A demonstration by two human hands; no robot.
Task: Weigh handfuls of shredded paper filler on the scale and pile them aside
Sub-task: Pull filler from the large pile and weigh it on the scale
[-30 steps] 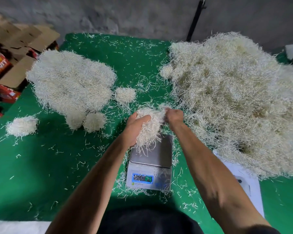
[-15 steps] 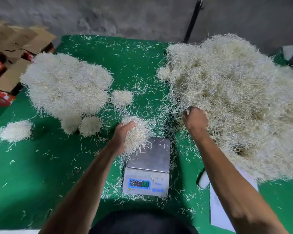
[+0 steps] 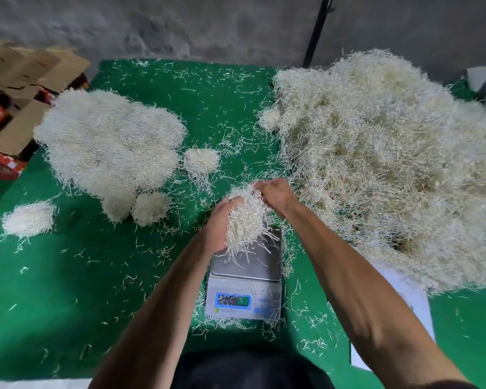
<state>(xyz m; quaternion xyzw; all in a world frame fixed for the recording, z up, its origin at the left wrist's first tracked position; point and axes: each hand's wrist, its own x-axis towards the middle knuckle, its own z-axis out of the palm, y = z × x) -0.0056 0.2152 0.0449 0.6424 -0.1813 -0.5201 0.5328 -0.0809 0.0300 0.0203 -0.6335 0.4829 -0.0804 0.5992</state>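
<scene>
Both hands up over the scale [image 3: 247,265], sharing one handful [image 3: 246,220] of shreds. Left hand [image 3: 219,228] cupped under and round it from the left, fingers curled into the paper; right hand [image 3: 275,195] pinching strands at its top, likely topping up or trimming to hit the weight. Handful held just above the pan, loose ends trailing onto the steel. Raw heap [image 3: 390,164] at right, within reach for feeding; weighed pile [image 3: 110,147] and small clumps kept apart at left. Display [image 3: 232,300] lit, unreadable.
</scene>
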